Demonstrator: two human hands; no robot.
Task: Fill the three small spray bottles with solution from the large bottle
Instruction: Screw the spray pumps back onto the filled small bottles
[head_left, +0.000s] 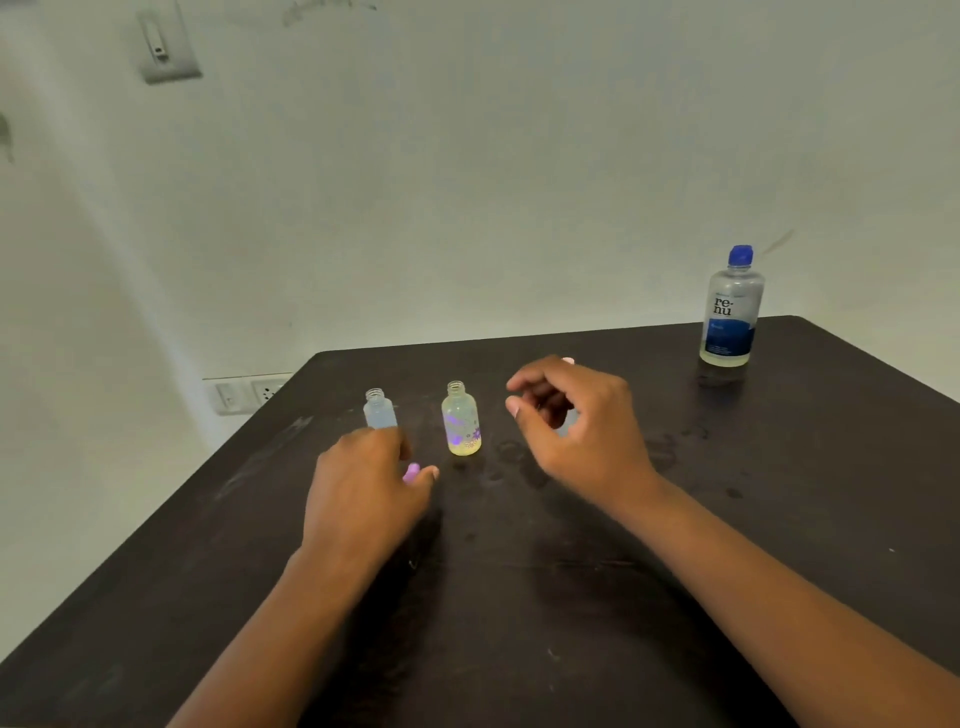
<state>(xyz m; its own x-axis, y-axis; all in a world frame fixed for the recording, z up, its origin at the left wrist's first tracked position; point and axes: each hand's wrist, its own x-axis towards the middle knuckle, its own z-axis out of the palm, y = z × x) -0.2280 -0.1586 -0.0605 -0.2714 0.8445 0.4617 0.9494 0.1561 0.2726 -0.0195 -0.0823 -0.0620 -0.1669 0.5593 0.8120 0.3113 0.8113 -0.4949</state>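
Left hand (363, 483) palm-down, fingers curled; right hand (576, 421) raised, fingers loosely curled, apart.

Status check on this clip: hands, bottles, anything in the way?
Left hand on something pink, grip unclear. Right hand hovering, empty. Two small bottles uncapped, upright; third not seen. Large bottle capped, far right. Nothing in the way.

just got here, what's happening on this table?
A person is working at a dark table with small bottles. Two uncapped ones stand upright: a pale blue bottle and a yellow bottle with purple print. The left hand sits just in front of the blue one, something pink at its fingers. The right hand hovers, curled. The large bottle stands capped at the far right, untouched.
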